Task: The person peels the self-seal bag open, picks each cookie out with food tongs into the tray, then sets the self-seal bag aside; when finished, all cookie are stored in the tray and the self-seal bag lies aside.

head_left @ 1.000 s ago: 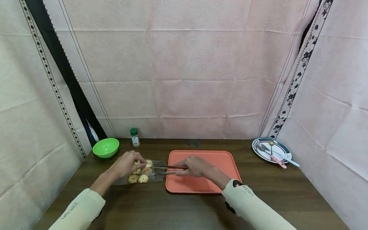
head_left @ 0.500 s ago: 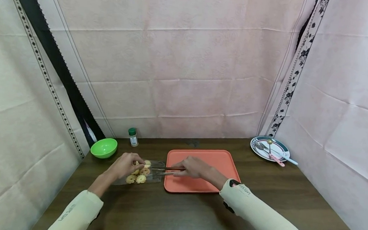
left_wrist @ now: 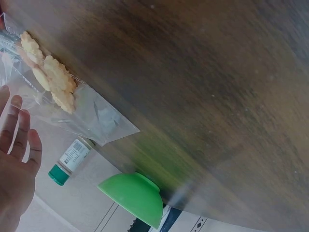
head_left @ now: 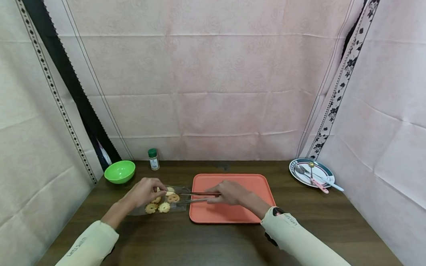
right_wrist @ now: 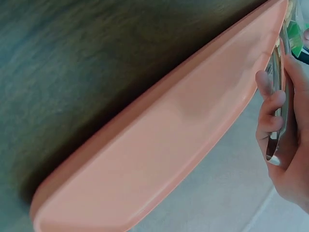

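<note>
A clear plastic bag of several round, scalloped cookies lies on the table left of the tray. My left hand pinches the bag's upper edge between thumb and forefinger; the left wrist view shows the film raised beside the fingers. From the right, my right hand grips metal tongs, fingers wrapped round their arms in the right wrist view. The tong tips reach into the bag, at a browner cookie near its right end.
A coral tray lies under my right hand. Behind the bag stand a green bowl and a green-capped jar. At the back right, a rimmed plate holds a fork with a pink handle and a spoon with a pale blue handle.
In the last half second my right hand and the tongs have shifted slightly right, and the browner cookie has slid right with the tips. My left hand keeps its place on the bag.
</note>
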{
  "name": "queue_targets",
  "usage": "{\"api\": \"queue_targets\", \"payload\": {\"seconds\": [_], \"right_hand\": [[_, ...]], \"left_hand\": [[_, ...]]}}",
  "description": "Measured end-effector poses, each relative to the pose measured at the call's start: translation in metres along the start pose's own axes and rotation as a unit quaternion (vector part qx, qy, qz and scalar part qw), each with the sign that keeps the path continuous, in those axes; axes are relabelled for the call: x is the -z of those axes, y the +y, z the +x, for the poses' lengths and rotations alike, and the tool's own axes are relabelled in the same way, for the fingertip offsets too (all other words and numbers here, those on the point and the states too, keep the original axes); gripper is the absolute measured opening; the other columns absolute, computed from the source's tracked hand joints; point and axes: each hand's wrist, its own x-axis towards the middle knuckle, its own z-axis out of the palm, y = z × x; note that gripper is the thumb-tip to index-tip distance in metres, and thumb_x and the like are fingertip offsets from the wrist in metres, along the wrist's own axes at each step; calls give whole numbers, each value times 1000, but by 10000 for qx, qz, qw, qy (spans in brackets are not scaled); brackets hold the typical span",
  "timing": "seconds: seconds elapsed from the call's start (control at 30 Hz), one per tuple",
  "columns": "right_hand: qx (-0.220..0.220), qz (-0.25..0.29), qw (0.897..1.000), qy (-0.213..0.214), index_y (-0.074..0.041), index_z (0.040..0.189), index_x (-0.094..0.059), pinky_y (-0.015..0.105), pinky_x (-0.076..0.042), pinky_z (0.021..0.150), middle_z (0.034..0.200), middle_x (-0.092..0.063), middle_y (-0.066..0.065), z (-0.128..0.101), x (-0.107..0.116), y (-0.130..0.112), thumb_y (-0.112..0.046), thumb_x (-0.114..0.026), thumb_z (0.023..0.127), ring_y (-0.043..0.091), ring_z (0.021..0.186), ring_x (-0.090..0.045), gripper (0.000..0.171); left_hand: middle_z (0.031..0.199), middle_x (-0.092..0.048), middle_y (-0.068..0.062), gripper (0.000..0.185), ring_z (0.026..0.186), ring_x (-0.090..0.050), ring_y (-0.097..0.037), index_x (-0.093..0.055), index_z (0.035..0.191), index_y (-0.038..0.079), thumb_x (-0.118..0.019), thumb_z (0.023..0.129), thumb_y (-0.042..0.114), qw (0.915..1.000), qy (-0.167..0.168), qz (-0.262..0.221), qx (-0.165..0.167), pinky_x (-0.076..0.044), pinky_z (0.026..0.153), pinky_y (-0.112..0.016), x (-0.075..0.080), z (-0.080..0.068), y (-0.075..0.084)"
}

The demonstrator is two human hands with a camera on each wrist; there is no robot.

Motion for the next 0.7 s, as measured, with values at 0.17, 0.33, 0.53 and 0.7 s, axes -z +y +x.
{"api": "queue_targets", "payload": {"seconds": [0.17, 0.33, 0.53, 0.7], "right_hand": [[-17, -206, 9998, 2, -22, 144, -64, 25, -50, 67, 98, -75, -9, 4, -4, -2, -49, -61, 103, -1, 69, -58, 49], [24, -67, 10000, 40, -21, 143, -65, 23, -47, 65, 98, -76, -8, 7, -7, -7, -47, -61, 104, -1, 64, -56, 47], [107, 121, 9997, 163, -18, 140, -67, 21, -49, 65, 106, -77, -5, 3, -6, -7, -40, -63, 105, -3, 66, -59, 42], [59, 266, 9994, 200, -16, 141, -66, 21, -50, 66, 108, -77, -3, -4, -1, -6, -38, -64, 104, -2, 67, -62, 43]], "left_hand": [[92, -72, 8, 8, 75, -56, -5, -82, 100, 12, -78, 95, 16, 10000, -31, -35, 45, -47, 61, -25, 0, 0, 2], [93, -72, 7, 8, 74, -56, -5, -82, 100, 12, -78, 95, 16, 10000, 7, -66, 10, -47, 60, -25, -1, 2, 3], [93, -73, 7, 8, 75, -57, -4, -82, 100, 11, -78, 94, 16, 9999, 38, -92, -64, -47, 60, -24, 0, 3, 2], [96, -72, 6, 8, 77, -57, -5, -82, 100, 12, -77, 95, 16, 9999, -77, -69, 16, -49, 63, -25, 1, 0, 2]]}}
